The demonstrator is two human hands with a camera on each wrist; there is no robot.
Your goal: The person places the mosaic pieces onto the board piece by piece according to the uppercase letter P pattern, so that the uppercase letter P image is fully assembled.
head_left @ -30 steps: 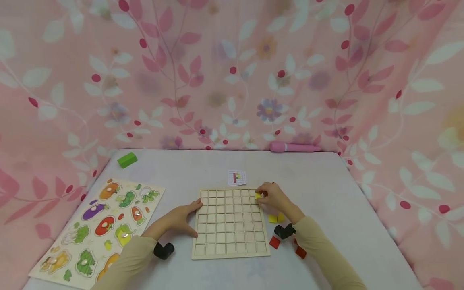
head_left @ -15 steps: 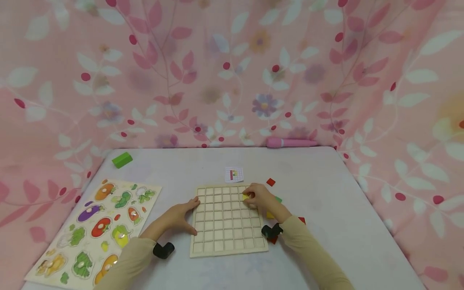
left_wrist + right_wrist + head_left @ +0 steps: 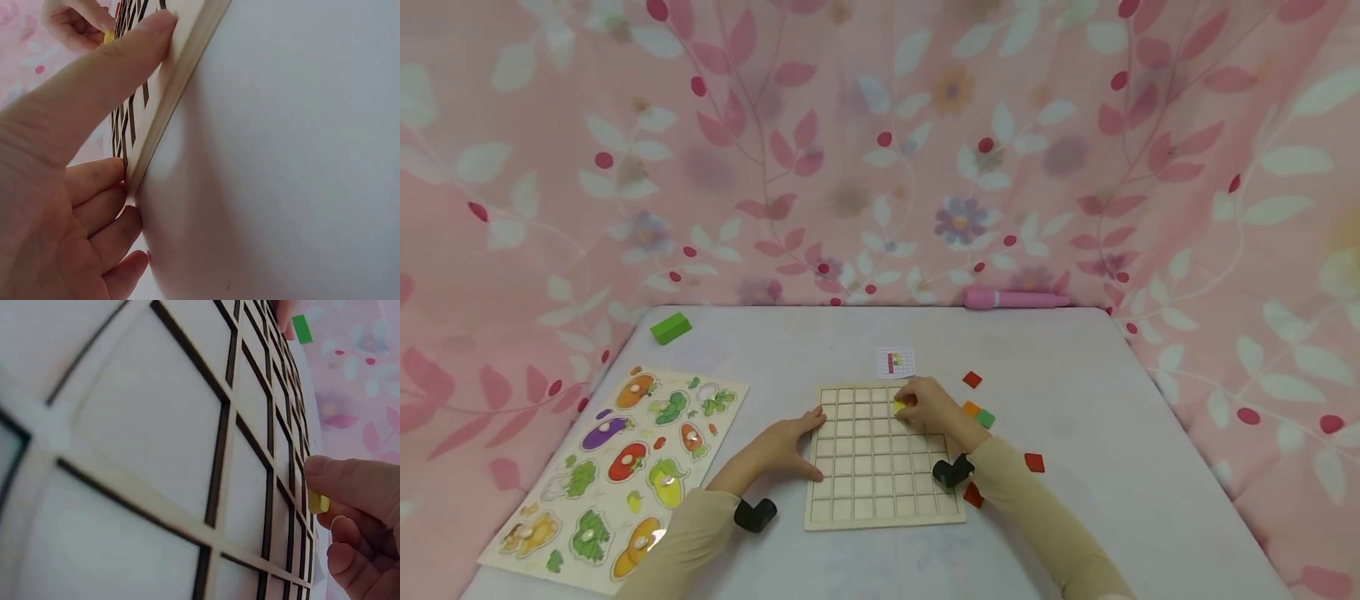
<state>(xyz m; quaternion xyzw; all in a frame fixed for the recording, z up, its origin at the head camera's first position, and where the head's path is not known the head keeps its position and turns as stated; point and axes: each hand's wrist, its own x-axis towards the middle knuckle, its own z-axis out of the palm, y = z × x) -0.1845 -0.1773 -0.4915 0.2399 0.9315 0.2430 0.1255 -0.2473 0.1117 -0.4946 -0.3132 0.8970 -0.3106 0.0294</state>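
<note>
My left hand rests at the left edge of a wooden grid board, fingers and thumb spread. In the left wrist view its thumb lies on the board's rim and the other fingertips touch the edge. My right hand pinches a small yellow square tile over the far part of the grid, right of the middle. Seen from the right wrist, the yellow tile is held between thumb and fingers, close against the grid. Every grid cell in sight is bare; my right hand hides some.
Right of the board lie red tiles, an orange tile and a green tile. A small printed card lies beyond the board. A vegetable puzzle board is at left, a green block behind it. A pink pen-shaped object lies at the back.
My right hand has moved left with the yellow tile, from the board's right edge to over the grid. My left hand stays at the board's left edge. The head view has shifted slightly.
</note>
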